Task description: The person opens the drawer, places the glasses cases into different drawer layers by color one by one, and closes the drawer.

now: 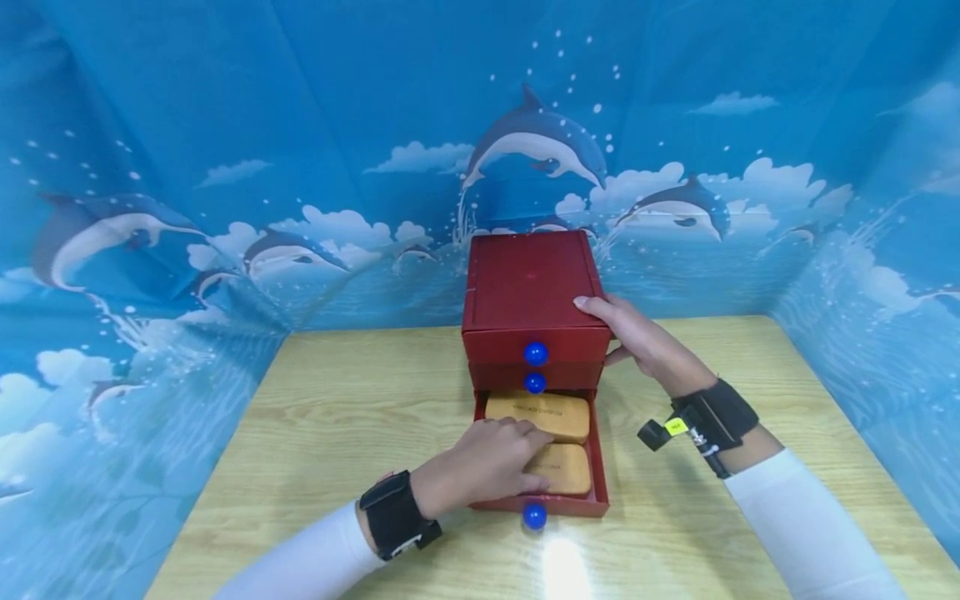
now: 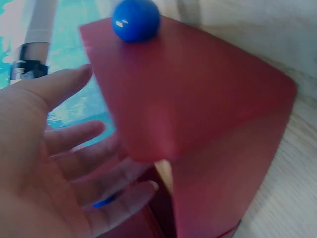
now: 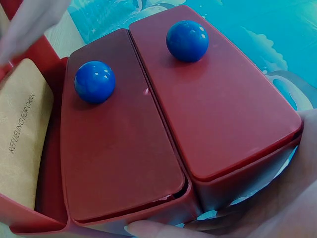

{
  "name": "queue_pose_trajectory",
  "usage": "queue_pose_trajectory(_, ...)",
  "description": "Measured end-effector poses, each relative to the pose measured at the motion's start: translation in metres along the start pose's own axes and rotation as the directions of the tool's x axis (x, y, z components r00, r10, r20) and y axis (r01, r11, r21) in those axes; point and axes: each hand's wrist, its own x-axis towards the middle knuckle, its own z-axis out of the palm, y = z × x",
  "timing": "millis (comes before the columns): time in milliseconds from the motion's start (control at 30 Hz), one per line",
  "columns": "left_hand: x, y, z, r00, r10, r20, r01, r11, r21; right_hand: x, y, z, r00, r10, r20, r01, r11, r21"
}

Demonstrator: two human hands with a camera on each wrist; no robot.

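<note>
A red cabinet of small drawers (image 1: 528,283) with blue ball knobs stands on the table. Its bottom drawer (image 1: 600,475) is pulled out. Inside lie two tan cases with rounded corners, a rear case (image 1: 562,408) and a front case (image 1: 566,471); print on one (image 3: 20,124) reads "REFUELING FOR CHINA". My left hand (image 1: 487,462) is over the drawer's left side, overlapping both cases in the head view. Its fingers are spread and loosely bent in the left wrist view. My right hand (image 1: 637,342) rests on the cabinet's right side, thumb laid over the top, fingers stretched down the side.
The pale wood-grain table (image 1: 337,400) extends to both sides of the cabinet. Behind it hangs a blue dolphin-print cloth (image 1: 360,183), close to the cabinet's back. The two upper drawers, with their knobs (image 3: 187,40), are closed.
</note>
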Motion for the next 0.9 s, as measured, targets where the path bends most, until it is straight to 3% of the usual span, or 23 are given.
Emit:
queue_pose_trajectory(133,-0.010,0.006,-0.011,0.997,0.017,-0.071,-0.029,0.985,-0.171,-0.001,-0.001,0.000,1.000,-0.003,0.001,0.003,1.000,-0.002)
queue_pose_trajectory(233,-0.017,0.012,-0.015,0.999,0.000,-0.047,-0.018,0.922,-0.387,-0.001,-0.001,0.000,1.000,-0.009,-0.003,0.009,1.000,-0.003)
queue_pose_trajectory(300,-0.022,0.016,-0.015,1.000,-0.020,-0.005,0.014,0.839,-0.544,0.000,0.000,0.000,1.000,-0.012,-0.006,0.012,1.000,-0.004)
queue_pose_trajectory(400,-0.030,0.022,-0.013,0.998,-0.032,0.055,0.063,0.655,-0.753,0.000,0.001,0.000,1.000,-0.008,-0.007,0.008,1.000,-0.007)
queue_pose_trajectory(500,-0.040,0.027,-0.007,0.988,-0.043,0.151,0.153,0.462,-0.873,0.001,0.002,0.001,1.000,0.002,-0.002,-0.002,1.000,-0.002)
queue_pose_trajectory(567,-0.047,0.030,-0.002,0.975,-0.045,0.219,0.220,0.377,-0.900,0.001,0.002,0.001,1.000,0.004,0.000,-0.004,1.000,-0.002)
queue_pose_trajectory(667,-0.056,0.033,0.008,0.952,-0.036,0.303,0.300,0.295,-0.907,0.001,0.001,0.001,1.000,-0.001,0.002,0.001,1.000,-0.010)
queue_pose_trajectory(833,-0.068,0.035,0.023,0.931,-0.035,0.364,0.361,0.241,-0.901,0.002,0.001,0.000,1.000,-0.001,-0.003,0.001,1.000,-0.018)
queue_pose_trajectory(900,-0.070,0.035,0.028,0.923,-0.038,0.384,0.383,0.204,-0.901,0.002,0.001,0.000,1.000,-0.002,-0.004,0.002,1.000,-0.022)
